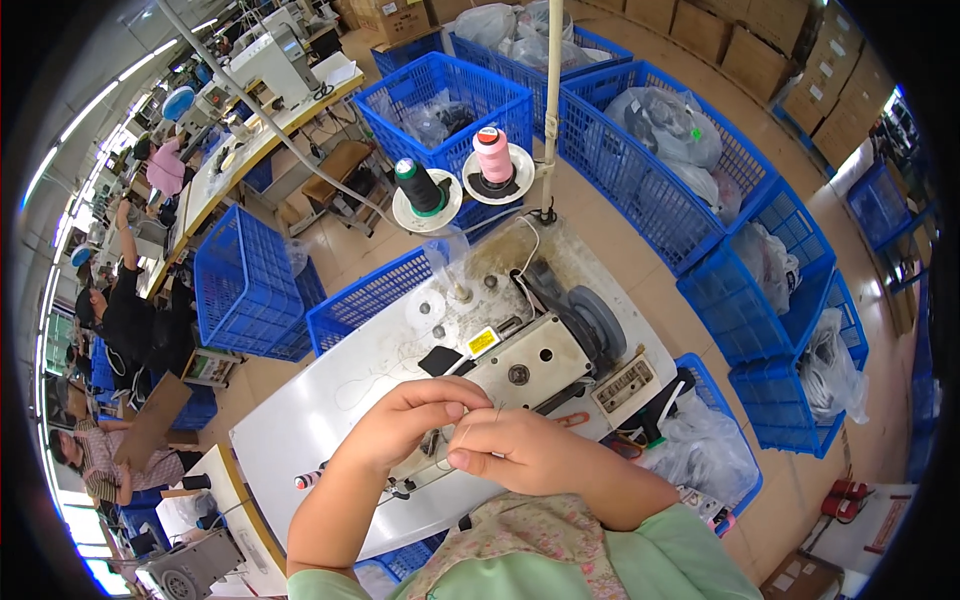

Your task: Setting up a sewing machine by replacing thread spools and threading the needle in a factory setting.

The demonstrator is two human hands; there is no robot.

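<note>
My left hand [412, 418] and my right hand [518, 452] meet above the sewing machine [525, 370], fingers pinched together. A fine pale thread [460, 440] runs between the fingertips and loops below them; its ends are hard to follow. The machine's head lies under my hands, so its needle area is mostly hidden. Just beyond my left hand a small black fabric piece [445, 360] rests on the white table [300, 425]. Behind the machine, a dark green thread cone [420, 190] and a pink thread cone [493, 157] stand on white holders.
Blue crates [640, 170] with plastic-bagged goods line the back and right. A pole [552, 100] rises behind the table. A small striped spool [307, 480] lies at the table's left. Other people [135, 310] work at the far left. Cardboard boxes [755, 60] are stacked at the back.
</note>
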